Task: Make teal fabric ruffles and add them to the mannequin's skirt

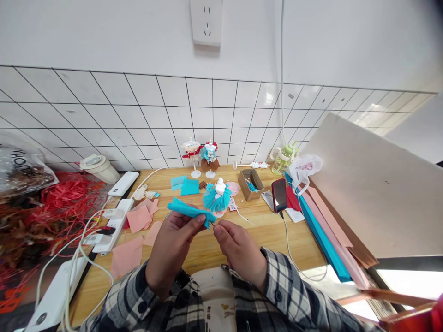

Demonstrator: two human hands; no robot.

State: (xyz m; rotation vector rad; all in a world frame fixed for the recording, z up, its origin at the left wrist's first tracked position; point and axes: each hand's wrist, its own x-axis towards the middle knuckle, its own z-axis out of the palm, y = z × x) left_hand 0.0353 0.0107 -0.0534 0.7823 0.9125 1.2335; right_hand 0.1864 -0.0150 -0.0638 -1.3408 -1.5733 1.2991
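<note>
My left hand (173, 246) is closed on a gathered strip of teal fabric (188, 210), held just above the wooden table (270, 226). My right hand (237, 249) is pinched shut at the strip's right end; what it grips is too small to make out, possibly a needle or thread. Just behind the hands stands a small doll figure in a teal ruffled skirt (217, 196). Both sleeves are plaid.
Two dressed doll figures on stands (202, 157) stand at the tiled wall. Pink fabric pieces (138, 219), teal squares (187, 185), a cardboard box (251, 183), a red phone (279, 194), a power strip (110, 226), red raffia (65, 193) and leaning paper sheets (328, 226) surround the work spot.
</note>
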